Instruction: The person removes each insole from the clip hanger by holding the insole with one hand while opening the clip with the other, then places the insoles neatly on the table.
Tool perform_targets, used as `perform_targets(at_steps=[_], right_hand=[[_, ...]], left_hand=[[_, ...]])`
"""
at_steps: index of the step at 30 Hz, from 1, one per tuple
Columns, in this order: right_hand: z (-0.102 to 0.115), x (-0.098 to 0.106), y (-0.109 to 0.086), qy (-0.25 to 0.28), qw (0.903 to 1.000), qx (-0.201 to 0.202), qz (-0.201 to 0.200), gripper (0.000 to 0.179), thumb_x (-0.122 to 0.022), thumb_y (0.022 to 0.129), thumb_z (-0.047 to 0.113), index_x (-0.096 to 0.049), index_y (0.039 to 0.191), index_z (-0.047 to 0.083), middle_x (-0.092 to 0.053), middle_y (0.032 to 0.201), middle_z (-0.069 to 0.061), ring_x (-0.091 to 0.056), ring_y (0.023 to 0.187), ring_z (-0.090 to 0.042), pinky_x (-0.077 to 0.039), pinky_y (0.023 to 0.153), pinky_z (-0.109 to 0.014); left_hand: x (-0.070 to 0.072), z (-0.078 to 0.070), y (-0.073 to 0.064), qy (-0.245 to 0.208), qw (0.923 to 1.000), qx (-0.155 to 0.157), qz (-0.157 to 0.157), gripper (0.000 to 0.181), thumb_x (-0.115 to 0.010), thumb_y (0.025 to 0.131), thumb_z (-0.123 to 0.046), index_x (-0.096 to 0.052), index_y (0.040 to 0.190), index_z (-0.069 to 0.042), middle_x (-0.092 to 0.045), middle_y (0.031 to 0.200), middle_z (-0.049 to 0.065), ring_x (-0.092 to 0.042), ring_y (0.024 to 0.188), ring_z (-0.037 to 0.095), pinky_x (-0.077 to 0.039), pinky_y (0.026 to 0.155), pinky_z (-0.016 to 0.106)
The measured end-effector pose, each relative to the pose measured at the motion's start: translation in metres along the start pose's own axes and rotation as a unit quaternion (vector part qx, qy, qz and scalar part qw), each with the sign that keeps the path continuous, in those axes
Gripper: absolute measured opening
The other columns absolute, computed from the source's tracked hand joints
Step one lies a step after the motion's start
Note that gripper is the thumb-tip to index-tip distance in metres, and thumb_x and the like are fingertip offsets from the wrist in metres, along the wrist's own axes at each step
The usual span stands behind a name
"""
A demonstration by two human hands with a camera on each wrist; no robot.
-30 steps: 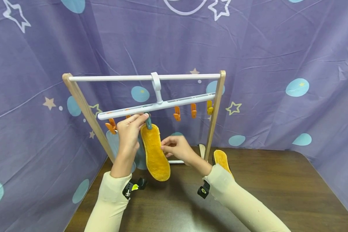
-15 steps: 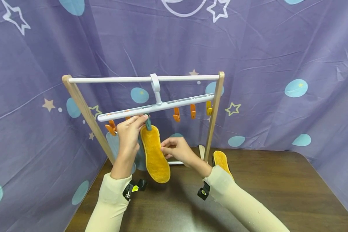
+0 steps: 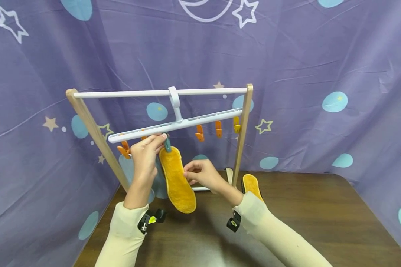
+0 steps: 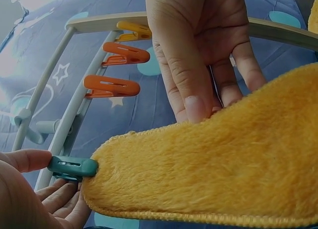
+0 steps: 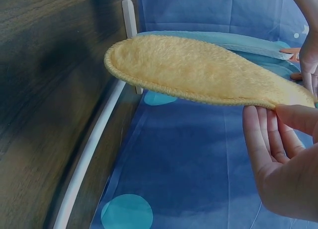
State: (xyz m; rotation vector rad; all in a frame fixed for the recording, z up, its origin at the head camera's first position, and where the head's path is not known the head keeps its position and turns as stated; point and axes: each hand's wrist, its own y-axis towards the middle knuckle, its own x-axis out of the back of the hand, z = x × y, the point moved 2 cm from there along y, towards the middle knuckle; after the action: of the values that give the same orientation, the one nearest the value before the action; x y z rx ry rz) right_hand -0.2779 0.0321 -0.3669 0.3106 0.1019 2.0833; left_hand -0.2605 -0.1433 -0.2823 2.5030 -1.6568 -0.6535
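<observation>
A fuzzy yellow insole (image 3: 178, 181) hangs heel end up from a green clothespin (image 4: 73, 166) under the white hanger bar (image 3: 177, 125). My left hand (image 3: 143, 155) pinches that clothespin between thumb and fingers, and the clothespin's tip overlaps the insole's top edge. With thumb and fingertips, my right hand (image 3: 202, 173) pinches the insole's side edge around its middle. Behind my left hand hang light blue insoles (image 3: 127, 168), partly hidden. The hanger tilts, its left end lower, hooked on the rack's top rod (image 3: 120, 94).
Orange clothespins (image 3: 199, 133) and a yellow clothespin (image 3: 236, 125) hang along the bar. A wooden post (image 3: 242, 137) stands on the rack's right side. Another yellow insole (image 3: 252, 185) lies on the brown table (image 3: 307, 215), partly behind the right sleeve.
The head view has shifted slightly, so the rack appears a little further left and lower. Both hands keep their hold on the clothespin and the insole.
</observation>
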Motion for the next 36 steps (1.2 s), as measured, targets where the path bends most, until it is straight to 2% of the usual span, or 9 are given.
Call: perform_targets(at_steps=[6,10,17,20,24,28,31,36], right_hand=[[-0.001,-0.001,-0.002,-0.004,0.9999,-0.01,0.001,0.012,-0.068,0.096,0.002,-0.071,0.103,-0.008,-0.072,0.09,-0.02,-0.067,0.073,-0.013,-0.065,0.074,-0.047],[-0.003,0.0,-0.003,-0.006,0.9999,-0.015,0.001,0.014,-0.069,0.095,0.003,-0.07,0.103,-0.009,-0.071,0.091,-0.023,-0.066,0.072,-0.013,-0.065,0.073,-0.045],[-0.006,0.005,-0.005,-0.012,0.9996,-0.025,0.001,0.014,-0.069,0.095,0.003,-0.071,0.102,-0.008,-0.072,0.091,-0.023,-0.066,0.072,-0.014,-0.063,0.079,-0.056],[-0.009,0.009,-0.007,-0.012,0.9994,-0.032,0.0,0.013,-0.069,0.095,0.003,-0.071,0.102,-0.008,-0.072,0.089,-0.02,-0.067,0.073,-0.014,-0.064,0.077,-0.052],[-0.012,0.017,-0.009,0.0,0.9991,-0.043,-0.005,0.014,-0.069,0.095,0.002,-0.07,0.104,-0.009,-0.072,0.088,-0.017,-0.067,0.072,-0.014,-0.065,0.074,-0.046],[-0.014,0.027,-0.013,0.003,0.9989,-0.046,-0.009,0.016,-0.068,0.095,0.002,-0.069,0.106,-0.01,-0.072,0.089,-0.015,-0.068,0.073,-0.014,-0.064,0.076,-0.049],[-0.015,0.034,-0.015,0.002,0.9991,-0.042,-0.011,0.016,-0.068,0.095,0.001,-0.069,0.106,-0.01,-0.072,0.089,-0.014,-0.068,0.074,-0.014,-0.063,0.079,-0.055],[-0.015,0.045,-0.018,0.007,0.999,-0.04,-0.019,0.015,-0.068,0.095,0.001,-0.069,0.106,-0.01,-0.073,0.088,-0.01,-0.07,0.074,-0.015,-0.062,0.08,-0.055]], left_hand=[[0.002,0.002,0.0,0.004,1.0,0.001,-0.003,0.013,-0.077,0.089,-0.004,-0.076,0.092,0.008,-0.076,0.077,-0.004,-0.075,0.075,0.01,-0.063,0.079,0.025],[0.002,0.002,0.0,-0.002,1.0,0.0,-0.006,0.015,-0.077,0.088,-0.003,-0.076,0.094,0.011,-0.077,0.079,-0.001,-0.075,0.073,0.011,-0.063,0.077,0.026],[0.002,0.003,0.0,-0.005,0.9999,-0.001,-0.012,0.003,-0.079,0.086,-0.003,-0.079,0.084,-0.001,-0.077,0.08,0.001,-0.073,0.072,0.009,-0.063,0.076,0.025],[0.002,0.004,0.0,-0.002,0.9999,0.002,-0.01,0.004,-0.079,0.086,-0.004,-0.079,0.082,-0.005,-0.077,0.08,-0.001,-0.073,0.072,0.008,-0.063,0.075,0.024],[0.002,0.005,0.0,-0.004,0.9999,0.007,-0.008,0.001,-0.078,0.087,-0.003,-0.079,0.086,-0.002,-0.077,0.081,-0.001,-0.073,0.074,0.007,-0.062,0.076,0.023],[0.002,0.006,0.0,-0.003,0.9999,0.01,-0.007,0.005,-0.079,0.086,-0.004,-0.079,0.089,0.0,-0.077,0.083,0.001,-0.073,0.075,0.006,-0.062,0.077,0.023],[0.001,0.006,0.0,0.004,0.9999,0.01,-0.003,0.008,-0.078,0.087,-0.004,-0.077,0.093,0.002,-0.076,0.08,-0.005,-0.072,0.076,0.005,-0.062,0.078,0.022],[0.0,0.005,0.0,0.013,0.9998,0.012,0.007,0.024,-0.076,0.088,-0.003,-0.071,0.107,0.012,-0.074,0.076,-0.013,-0.071,0.076,0.002,-0.061,0.079,0.021]])
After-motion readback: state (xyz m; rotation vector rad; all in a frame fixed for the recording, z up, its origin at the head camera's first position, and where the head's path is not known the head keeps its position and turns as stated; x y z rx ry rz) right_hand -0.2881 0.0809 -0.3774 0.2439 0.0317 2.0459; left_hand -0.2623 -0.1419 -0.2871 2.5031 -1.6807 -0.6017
